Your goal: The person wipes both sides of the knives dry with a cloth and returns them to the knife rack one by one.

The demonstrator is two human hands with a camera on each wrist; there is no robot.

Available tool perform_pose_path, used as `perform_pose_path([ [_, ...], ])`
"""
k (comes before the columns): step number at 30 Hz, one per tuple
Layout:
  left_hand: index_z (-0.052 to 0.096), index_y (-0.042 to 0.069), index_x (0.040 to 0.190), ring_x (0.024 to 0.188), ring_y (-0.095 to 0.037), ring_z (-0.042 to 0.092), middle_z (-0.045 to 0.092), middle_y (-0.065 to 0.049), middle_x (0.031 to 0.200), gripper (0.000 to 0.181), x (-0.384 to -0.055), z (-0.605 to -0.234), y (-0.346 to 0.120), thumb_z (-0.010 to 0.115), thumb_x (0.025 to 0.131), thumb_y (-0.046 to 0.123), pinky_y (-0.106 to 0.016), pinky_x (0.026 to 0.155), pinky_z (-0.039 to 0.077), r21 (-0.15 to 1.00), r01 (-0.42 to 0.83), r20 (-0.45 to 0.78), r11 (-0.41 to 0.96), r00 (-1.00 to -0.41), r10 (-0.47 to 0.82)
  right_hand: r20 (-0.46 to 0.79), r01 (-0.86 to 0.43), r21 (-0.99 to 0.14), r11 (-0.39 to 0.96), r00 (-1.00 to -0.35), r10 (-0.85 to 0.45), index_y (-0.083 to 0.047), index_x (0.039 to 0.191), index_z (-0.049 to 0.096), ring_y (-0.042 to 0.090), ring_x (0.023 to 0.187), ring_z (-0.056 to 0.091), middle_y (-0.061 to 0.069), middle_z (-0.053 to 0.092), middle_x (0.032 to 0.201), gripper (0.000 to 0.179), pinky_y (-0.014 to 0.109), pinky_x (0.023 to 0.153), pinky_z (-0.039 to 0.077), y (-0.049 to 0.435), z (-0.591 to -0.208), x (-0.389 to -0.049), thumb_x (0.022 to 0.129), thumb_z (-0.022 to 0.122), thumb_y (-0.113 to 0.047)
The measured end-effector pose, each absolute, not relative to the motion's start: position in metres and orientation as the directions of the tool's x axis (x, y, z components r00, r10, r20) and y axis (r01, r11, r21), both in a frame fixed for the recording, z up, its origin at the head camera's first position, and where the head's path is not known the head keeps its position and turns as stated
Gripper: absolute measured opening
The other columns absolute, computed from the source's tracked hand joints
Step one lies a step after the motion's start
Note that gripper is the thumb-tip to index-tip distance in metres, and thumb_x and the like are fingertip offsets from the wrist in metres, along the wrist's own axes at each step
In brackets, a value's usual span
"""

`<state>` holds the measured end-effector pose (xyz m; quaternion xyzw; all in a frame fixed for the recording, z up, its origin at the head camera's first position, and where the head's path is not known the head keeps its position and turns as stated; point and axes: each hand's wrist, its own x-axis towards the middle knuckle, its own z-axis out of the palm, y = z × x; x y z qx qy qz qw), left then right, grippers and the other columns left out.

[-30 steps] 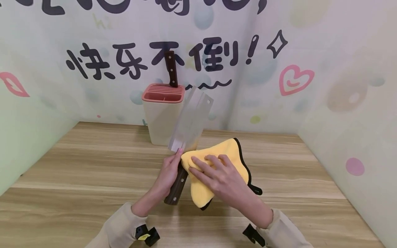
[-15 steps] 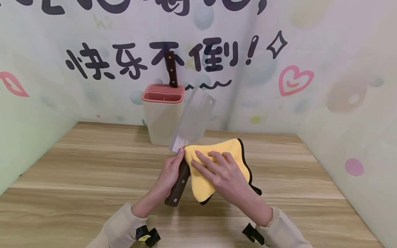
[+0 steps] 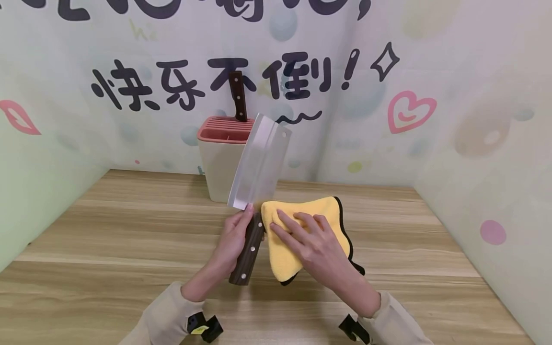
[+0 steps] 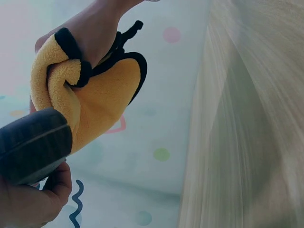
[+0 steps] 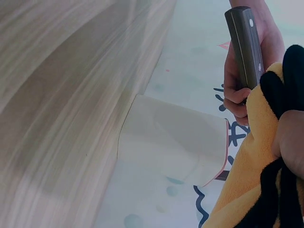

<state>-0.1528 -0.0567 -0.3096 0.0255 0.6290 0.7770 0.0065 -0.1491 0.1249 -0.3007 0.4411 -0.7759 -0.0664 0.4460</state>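
Note:
My left hand [image 3: 228,241] grips a cleaver with a dark riveted handle [image 3: 247,261], holding it where handle meets blade. Its broad steel blade [image 3: 262,160] points up and away, tilted slightly right, overlapping the knife holder in the head view. My right hand [image 3: 316,250] holds a yellow cloth [image 3: 280,263] with black edging, fingers spread over its face and the thumb behind. The cloth's left edge lies right beside the cleaver's neck. In the left wrist view the handle's butt [image 4: 35,145] is close to the folded cloth [image 4: 107,99].
A white knife holder [image 3: 217,172] with a pink slotted top stands at the back of the wood-grain table [image 3: 129,230]. A dark-handled knife [image 3: 238,96] is upright in it. A printed wall sheet [image 3: 345,158] rises behind and at both sides.
The cleaver's blade has turned and shifted slightly left, showing more of its face. The right hand and cloth have moved a little right, off the blade's base, uncovering more of the handle's top.

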Motion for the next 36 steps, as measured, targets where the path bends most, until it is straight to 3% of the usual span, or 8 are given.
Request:
perform_pose_path([
  [7, 0.053, -0.005, 0.08, 0.05, -0.012, 0.051, 0.053, -0.004, 0.06, 0.038, -0.154, -0.311, -0.056, 0.038, 0.097, 0.025, -0.021, 0.044, 0.041, 0.978, 0.044, 0.051, -0.205, -0.998, 0.026, 0.636, -0.656, 0.478, 0.585, -0.2, -0.745, -0.014, 0.113, 0.06, 0.026, 0.091, 0.054, 0.006, 0.055, 0.121, 0.036, 0.034, 0.067, 0.043, 0.125, -0.304, -0.146, 0.085, 0.041, -0.002],
  [14, 0.052, 0.002, 0.075, 0.048, -0.008, 0.045, 0.048, -0.001, 0.06, 0.036, -0.155, -0.311, -0.056, 0.038, 0.097, 0.027, -0.019, 0.043, 0.04, 0.979, 0.036, 0.038, -0.199, -0.999, 0.007, 0.642, -0.661, 0.485, 0.573, -0.176, -0.747, -0.014, 0.111, 0.062, 0.025, 0.09, 0.053, 0.006, 0.055, 0.121, 0.041, 0.033, 0.066, 0.043, 0.123, -0.307, -0.143, 0.096, 0.026, -0.002],
  [18, 0.051, 0.001, 0.075, 0.047, -0.007, 0.046, 0.047, 0.0, 0.06, 0.037, -0.156, -0.31, -0.056, 0.038, 0.097, 0.028, -0.019, 0.043, 0.041, 0.978, 0.034, 0.035, -0.205, -0.999, 0.002, 0.642, -0.661, 0.497, 0.562, -0.156, -0.751, -0.014, 0.11, 0.062, 0.024, 0.089, 0.054, 0.005, 0.056, 0.12, 0.04, 0.033, 0.066, 0.043, 0.121, -0.308, -0.142, 0.097, 0.026, -0.003],
  [23, 0.054, -0.005, 0.083, 0.051, -0.008, 0.051, 0.052, -0.001, 0.063, 0.04, -0.157, -0.31, -0.056, 0.038, 0.096, 0.029, -0.02, 0.047, 0.046, 0.977, 0.037, 0.037, -0.211, -0.999, -0.008, 0.634, -0.661, 0.518, 0.543, -0.129, -0.762, -0.015, 0.109, 0.063, 0.024, 0.089, 0.054, 0.004, 0.057, 0.119, 0.038, 0.033, 0.066, 0.044, 0.119, -0.308, -0.139, 0.096, 0.029, -0.002],
  [29, 0.053, -0.014, 0.101, 0.064, -0.009, 0.059, 0.062, -0.006, 0.082, 0.047, -0.159, -0.311, -0.056, 0.035, 0.097, 0.029, -0.023, 0.058, 0.052, 0.97, 0.035, 0.04, -0.24, -0.999, 0.016, 0.612, -0.691, 0.537, 0.483, -0.075, -0.787, -0.015, 0.106, 0.064, 0.025, 0.09, 0.054, 0.005, 0.057, 0.118, 0.038, 0.035, 0.068, 0.045, 0.115, -0.308, -0.133, 0.096, 0.03, -0.002],
  [36, 0.053, -0.013, 0.102, 0.07, -0.011, 0.057, 0.06, -0.003, 0.079, 0.046, -0.161, -0.31, -0.058, 0.033, 0.098, 0.028, -0.021, 0.059, 0.05, 0.97, 0.028, 0.035, -0.24, -0.999, 0.025, 0.553, -0.69, 0.584, 0.427, -0.047, -0.832, -0.017, 0.108, 0.061, 0.023, 0.092, 0.055, 0.004, 0.056, 0.119, 0.037, 0.035, 0.071, 0.047, 0.113, -0.309, -0.123, 0.096, 0.03, -0.002],
])
